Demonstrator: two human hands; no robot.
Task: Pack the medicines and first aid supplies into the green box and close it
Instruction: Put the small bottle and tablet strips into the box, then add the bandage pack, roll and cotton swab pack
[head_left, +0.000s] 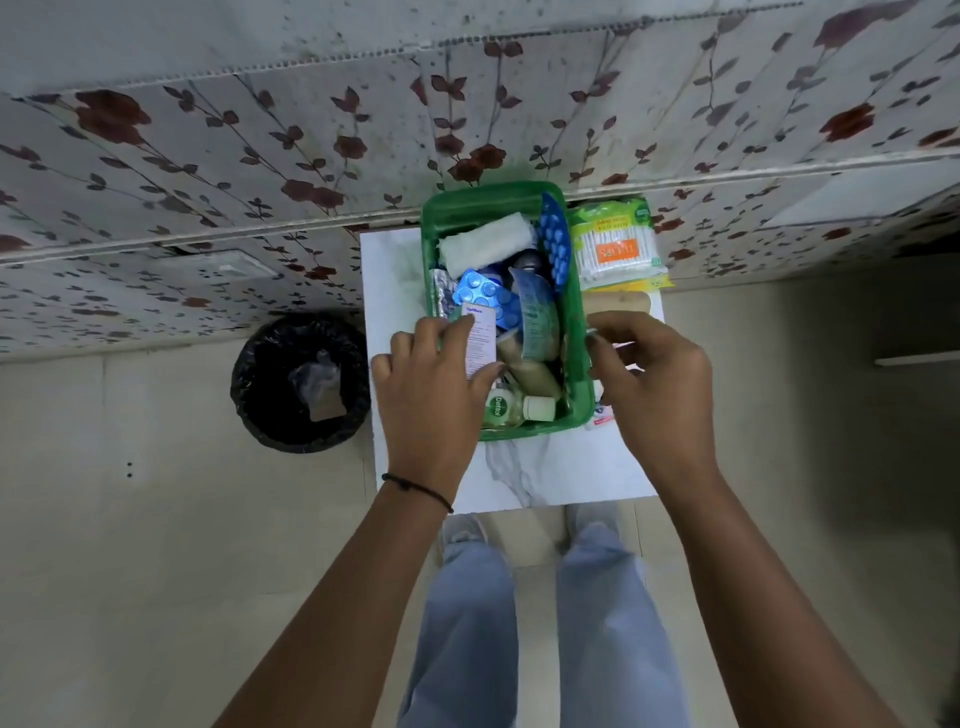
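The green box (578, 332) stands open on a small white table (545, 467). Inside lie a white bandage roll (485, 244), blue pill strips (483, 293), a silver strip, tan bottles and a Dettol bottle (501, 408). My left hand (431, 395) covers the box's near left corner, fingers closed on a white medicine carton (480, 340) held upright inside. My right hand (654, 379) hovers at the box's right rim, thumb and fingers pinched; whether it holds anything is unclear. A cotton swab pack (618, 249) lies right of the box, with a tan item (623, 300) just below it.
A black-lined waste bin (298, 384) stands on the floor left of the table. A flowered wall rises right behind the table. My legs stand at the table's near edge. A small white packet (602, 415) shows under my right hand.
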